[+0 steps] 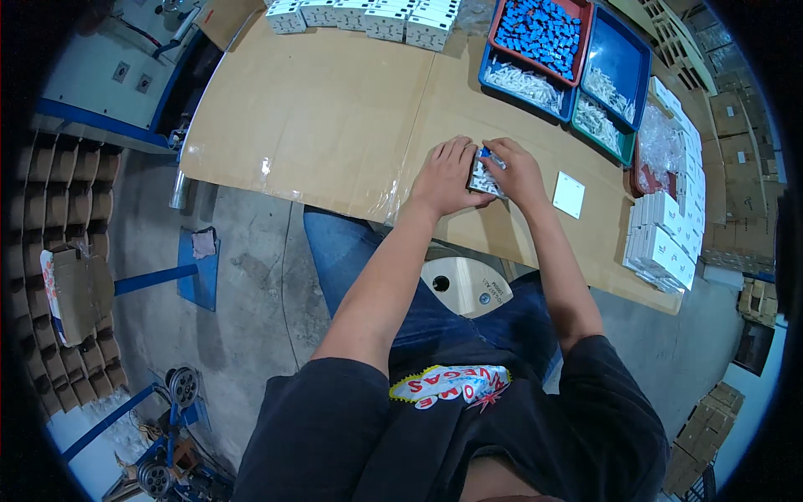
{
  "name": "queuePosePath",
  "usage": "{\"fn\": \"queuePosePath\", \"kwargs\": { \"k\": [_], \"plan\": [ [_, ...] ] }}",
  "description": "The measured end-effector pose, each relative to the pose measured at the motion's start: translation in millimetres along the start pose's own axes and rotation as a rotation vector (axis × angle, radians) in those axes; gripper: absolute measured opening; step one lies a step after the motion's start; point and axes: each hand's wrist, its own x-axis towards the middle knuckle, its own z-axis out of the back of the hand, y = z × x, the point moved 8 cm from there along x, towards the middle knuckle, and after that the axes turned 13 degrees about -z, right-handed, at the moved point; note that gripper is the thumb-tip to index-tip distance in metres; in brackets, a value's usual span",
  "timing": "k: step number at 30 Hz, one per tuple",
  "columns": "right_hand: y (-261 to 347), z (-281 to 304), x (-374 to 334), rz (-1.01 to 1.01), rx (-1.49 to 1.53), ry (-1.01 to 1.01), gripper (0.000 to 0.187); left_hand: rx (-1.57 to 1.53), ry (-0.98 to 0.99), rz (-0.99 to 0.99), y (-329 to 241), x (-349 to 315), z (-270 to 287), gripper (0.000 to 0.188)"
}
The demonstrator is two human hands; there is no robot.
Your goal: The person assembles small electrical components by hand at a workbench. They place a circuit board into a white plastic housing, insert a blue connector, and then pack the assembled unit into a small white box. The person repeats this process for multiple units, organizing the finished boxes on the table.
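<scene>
A small open box (485,181) filled with white pieces, with a bit of blue at its far end, sits at the front of the cardboard-covered table. My left hand (445,177) is closed round the box's left side, thumb along the near edge. From the right, my right hand (519,173) grips the same box, its fingers curled over the far right corner by the blue bit. Whether those fingers also pinch a loose piece is hidden. To the right of this hand a flat white card (569,195) lies on the table.
Beyond my right hand stand a red tray of blue parts (539,35), blue trays (619,50) and a green tray (598,134) of white pieces. White boxes are stacked at the right edge (661,243) and far edge (387,21). Clear plastic bags (659,146) lie near the right stack.
</scene>
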Motion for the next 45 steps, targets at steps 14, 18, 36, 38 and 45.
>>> {"fn": "queuePosePath", "kwargs": {
  "k": [14, 18, 36, 38, 45],
  "plan": [
    [-6, -13, 4, -0.024, -0.123, 0.053, 0.025, 0.012, 0.018, 0.018, 1, 2, -2, 0.103],
    [0, -12, 0, -0.024, -0.157, 0.031, 0.023, -0.006, 0.041, 0.026, 0, 3, -1, 0.103],
    [3, 50, -111, -0.057, 0.215, -0.109, 0.042, 0.034, -0.203, -0.145, -39, -5, 39, 0.089],
    [-25, 95, -180, -0.156, 0.207, -0.242, 0.024, -0.127, -0.127, -0.308, -72, -33, 26, 0.043],
    [-233, 72, -505, -1.319, 0.430, -0.373, 0.027, -0.322, 0.455, -0.176, -146, -131, -36, 0.037]
  ]
}}
